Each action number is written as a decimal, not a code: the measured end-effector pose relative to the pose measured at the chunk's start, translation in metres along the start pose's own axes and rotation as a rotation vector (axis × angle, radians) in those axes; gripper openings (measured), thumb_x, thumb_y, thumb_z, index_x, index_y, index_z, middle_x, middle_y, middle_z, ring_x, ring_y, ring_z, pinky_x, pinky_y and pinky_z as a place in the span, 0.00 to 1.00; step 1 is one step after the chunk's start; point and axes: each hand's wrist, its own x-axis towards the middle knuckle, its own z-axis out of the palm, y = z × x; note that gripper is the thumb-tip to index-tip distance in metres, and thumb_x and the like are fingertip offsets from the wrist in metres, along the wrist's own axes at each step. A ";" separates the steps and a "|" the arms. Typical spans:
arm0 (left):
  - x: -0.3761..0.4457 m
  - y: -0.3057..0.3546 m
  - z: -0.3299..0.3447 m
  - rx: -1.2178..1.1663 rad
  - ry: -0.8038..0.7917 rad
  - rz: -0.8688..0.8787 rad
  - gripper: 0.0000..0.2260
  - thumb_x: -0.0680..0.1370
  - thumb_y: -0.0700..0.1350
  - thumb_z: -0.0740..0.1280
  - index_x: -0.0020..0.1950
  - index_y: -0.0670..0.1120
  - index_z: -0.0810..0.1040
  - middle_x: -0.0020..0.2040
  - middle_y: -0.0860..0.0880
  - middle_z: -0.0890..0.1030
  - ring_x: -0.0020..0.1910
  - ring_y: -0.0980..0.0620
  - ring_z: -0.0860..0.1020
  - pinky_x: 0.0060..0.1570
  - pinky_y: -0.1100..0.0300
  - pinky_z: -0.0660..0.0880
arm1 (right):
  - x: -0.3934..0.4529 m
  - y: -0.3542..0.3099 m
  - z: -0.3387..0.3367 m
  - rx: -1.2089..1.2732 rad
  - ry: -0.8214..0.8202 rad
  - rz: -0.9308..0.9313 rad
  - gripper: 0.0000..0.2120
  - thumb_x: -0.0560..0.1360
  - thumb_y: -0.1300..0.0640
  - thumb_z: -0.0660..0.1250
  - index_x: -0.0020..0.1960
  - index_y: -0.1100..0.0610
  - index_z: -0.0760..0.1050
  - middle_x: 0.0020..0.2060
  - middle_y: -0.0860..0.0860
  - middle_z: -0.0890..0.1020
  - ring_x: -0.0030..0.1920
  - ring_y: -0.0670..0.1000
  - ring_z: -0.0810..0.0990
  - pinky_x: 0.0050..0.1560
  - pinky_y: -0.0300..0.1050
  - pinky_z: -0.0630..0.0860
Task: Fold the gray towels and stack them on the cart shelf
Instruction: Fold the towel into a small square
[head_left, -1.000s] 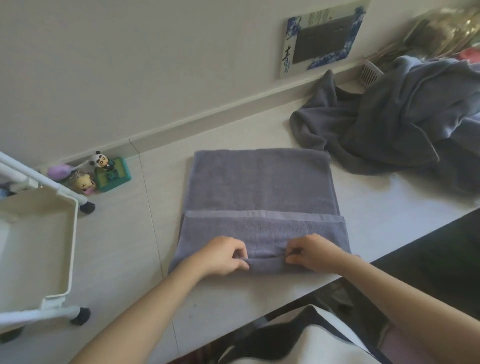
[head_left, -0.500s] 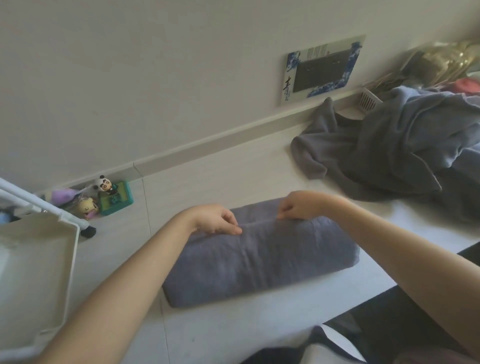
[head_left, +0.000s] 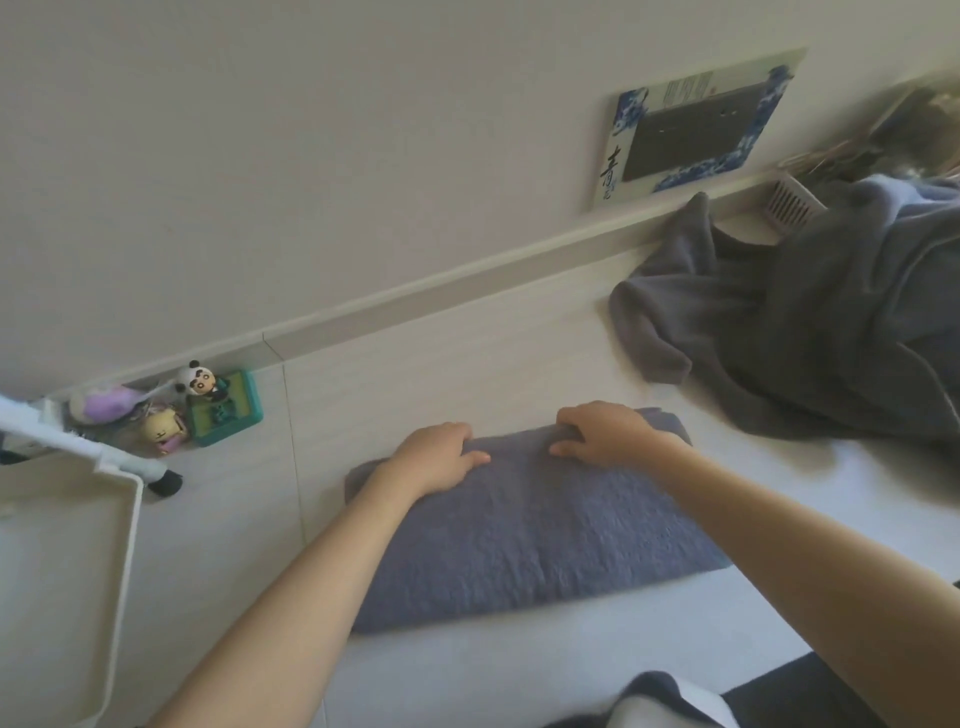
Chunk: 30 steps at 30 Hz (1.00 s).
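A gray towel (head_left: 530, 535) lies folded into a long narrow band across the white tabletop (head_left: 467, 353). My left hand (head_left: 436, 460) rests palm down on its far edge, left of the middle. A short gap to the right, my right hand (head_left: 608, 431) presses on the same far edge, fingers bent a little over the fold. A heap of unfolded gray towels (head_left: 831, 322) lies at the right rear. The white cart shelf (head_left: 132, 525) stands at the left edge of the view with nothing visible in it.
Small toy figures and a green box (head_left: 208, 410) sit by the wall next to the cart's black-capped post (head_left: 166, 480). A blue-bordered card (head_left: 696, 124) leans on the wall. A white slotted basket (head_left: 789, 200) stands behind the heap.
Both hands carried the towel's near edge away from me and over to its far edge, halving it into a narrow band. They went from pinching the edge to resting on the fold.
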 end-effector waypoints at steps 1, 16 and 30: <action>0.001 0.002 -0.001 0.004 0.025 0.002 0.17 0.80 0.57 0.58 0.53 0.43 0.71 0.54 0.42 0.78 0.54 0.42 0.75 0.47 0.53 0.69 | 0.000 0.000 -0.001 -0.003 0.017 0.021 0.19 0.77 0.41 0.59 0.55 0.56 0.70 0.51 0.56 0.79 0.52 0.57 0.76 0.47 0.49 0.70; -0.031 0.005 0.099 0.144 0.414 -0.101 0.30 0.75 0.62 0.54 0.75 0.52 0.63 0.76 0.46 0.61 0.75 0.41 0.59 0.69 0.35 0.48 | -0.036 -0.018 0.086 -0.026 0.392 0.070 0.28 0.78 0.36 0.42 0.74 0.45 0.60 0.73 0.51 0.63 0.74 0.57 0.59 0.72 0.56 0.49; -0.065 -0.024 0.084 -0.278 0.647 -0.521 0.22 0.77 0.51 0.62 0.70 0.45 0.70 0.72 0.38 0.65 0.70 0.37 0.64 0.66 0.40 0.60 | -0.055 -0.033 0.069 0.358 0.508 0.145 0.32 0.76 0.40 0.43 0.76 0.52 0.53 0.76 0.52 0.52 0.76 0.49 0.45 0.74 0.44 0.40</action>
